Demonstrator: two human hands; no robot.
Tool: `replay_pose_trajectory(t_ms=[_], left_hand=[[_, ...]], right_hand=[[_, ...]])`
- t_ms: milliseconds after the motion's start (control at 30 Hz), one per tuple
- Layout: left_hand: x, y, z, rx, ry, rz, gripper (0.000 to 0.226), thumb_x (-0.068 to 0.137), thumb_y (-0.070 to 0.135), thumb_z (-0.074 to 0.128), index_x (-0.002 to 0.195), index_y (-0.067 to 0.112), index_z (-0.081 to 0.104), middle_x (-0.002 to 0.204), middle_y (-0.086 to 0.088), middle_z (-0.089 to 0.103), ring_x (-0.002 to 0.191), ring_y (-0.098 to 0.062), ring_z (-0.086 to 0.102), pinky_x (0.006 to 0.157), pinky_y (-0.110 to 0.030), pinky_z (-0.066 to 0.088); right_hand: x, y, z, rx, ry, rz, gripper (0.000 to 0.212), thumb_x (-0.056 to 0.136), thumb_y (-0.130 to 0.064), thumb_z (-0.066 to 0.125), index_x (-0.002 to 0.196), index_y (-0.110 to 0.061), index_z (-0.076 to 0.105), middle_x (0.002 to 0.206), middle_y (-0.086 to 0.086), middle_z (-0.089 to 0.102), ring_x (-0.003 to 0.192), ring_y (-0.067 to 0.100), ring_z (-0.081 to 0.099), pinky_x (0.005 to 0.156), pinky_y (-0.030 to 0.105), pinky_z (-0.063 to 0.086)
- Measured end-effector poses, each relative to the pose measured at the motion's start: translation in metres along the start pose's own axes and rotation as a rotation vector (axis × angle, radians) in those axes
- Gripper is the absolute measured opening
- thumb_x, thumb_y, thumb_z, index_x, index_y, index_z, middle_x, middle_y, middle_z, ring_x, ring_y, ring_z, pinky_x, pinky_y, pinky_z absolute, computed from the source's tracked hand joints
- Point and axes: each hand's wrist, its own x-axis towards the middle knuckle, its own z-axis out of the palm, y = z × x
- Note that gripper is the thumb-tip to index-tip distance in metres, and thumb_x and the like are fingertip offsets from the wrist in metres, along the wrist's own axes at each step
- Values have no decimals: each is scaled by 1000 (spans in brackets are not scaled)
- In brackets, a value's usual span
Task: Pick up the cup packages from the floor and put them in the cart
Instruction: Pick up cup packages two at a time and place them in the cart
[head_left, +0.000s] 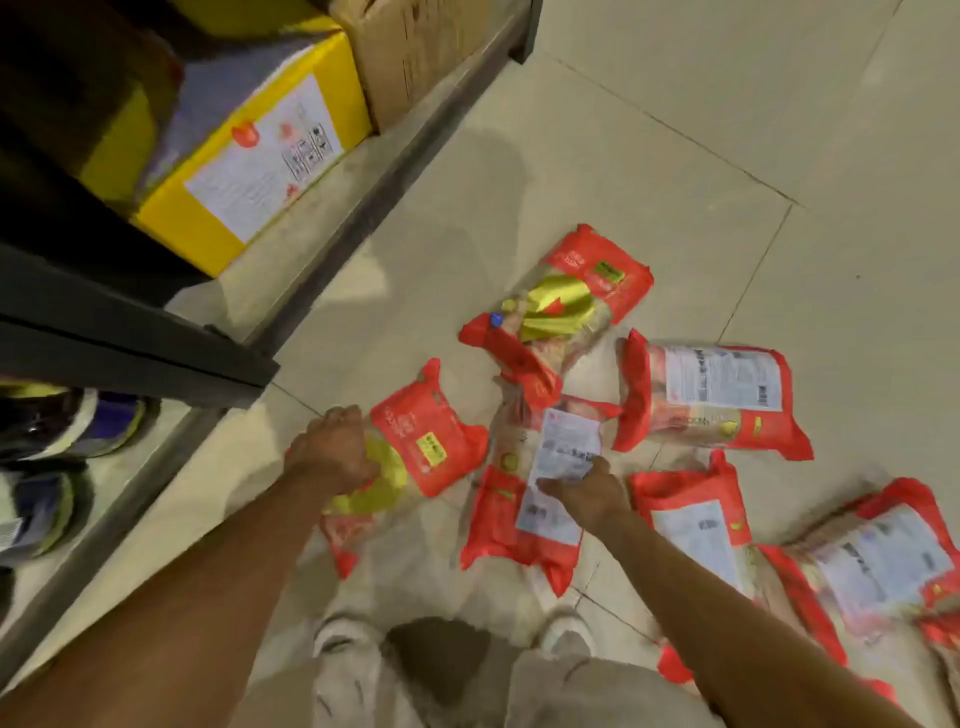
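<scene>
From the head view, red cup packages lie scattered over the tiled floor (649, 130), several overlapping, just beside the bottom rail of a dark shelf rack (130, 343). The left hand (332, 449) is down on the package nearest the rack (431, 431), its grip clenched around the clear yellow-printed middle of that pack, which lies on the floor. The right hand (587, 493) rests on the white label of the middle package (524, 499), fingers spread flat over it; I cannot tell whether that grip has closed. More packs lie toward the floor's right side (711, 397), and one farther out (571, 301). A yellow box (249, 171) sits on the rack's low shelf beside a brown carton (415, 47).
</scene>
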Motion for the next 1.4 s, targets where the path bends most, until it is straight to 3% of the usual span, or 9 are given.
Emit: replay_pose_trajectory(t_ms=[167,333,567,733,900,1067,1167,1300,1400], left_hand=[[54,-19,23,-204,-124,5,73,67,29,82,130,15,49,125,-9,63,111,-29,62,90,-35,52],[40,-23,41,-473,-161,-57,67,46,36,86,104,18,58,99,-2,71,86,-18,68,77,-35,58],[-73,-35,21,-683,44,-184,65,55,48,86,105,24,53,96,-1,65,80,-19,65,64,-31,45],[-208,-23,-71,-748,109,-156,66,56,47,91,106,23,55,92,4,67,76,-12,64,65,-33,48],[-382,-14,-179,-853,188,-168,73,47,53,80,111,28,57,92,5,72,79,-19,71,72,-41,60],[-543,-33,-232,-950,295,-136,61,45,53,82,96,24,68,90,-3,77,84,-22,73,79,-41,59],[-653,-39,-247,-992,402,-189,25,71,30,83,76,23,60,74,0,65,65,-9,58,64,-35,43],[-762,-78,-237,-1006,578,-259,51,56,49,82,98,28,64,88,0,72,80,-19,69,79,-38,57],[-842,-106,-226,-1012,651,-308,40,62,41,86,87,28,57,80,6,67,68,-10,63,69,-33,52]], right_hand=[[71,39,18,165,-13,31,93,42,-50,101,116,-8,62,106,4,76,95,22,73,87,40,60],[45,30,29,390,-65,49,32,66,-3,92,95,-7,78,83,4,81,69,18,78,55,26,57],[4,60,10,356,5,30,101,19,-43,96,109,-9,64,94,8,77,73,26,78,64,45,65],[-159,-19,-88,308,38,-103,88,33,-36,96,107,-7,59,95,6,74,80,25,75,70,41,64],[-370,-100,-182,351,2,-332,35,67,-1,89,81,-18,62,80,0,73,63,10,72,57,29,59],[-510,-112,-234,305,12,-511,65,41,-33,95,101,-18,74,91,0,81,79,19,78,76,42,64],[-591,-107,-246,262,-64,-658,41,55,-21,87,95,-17,78,87,0,81,78,20,79,74,43,64],[-693,-90,-250,303,-137,-755,29,66,1,84,93,-11,77,81,2,80,70,16,78,59,29,62],[-750,-76,-237,279,-212,-810,30,66,2,84,92,-10,76,81,3,79,68,13,77,58,26,59]])
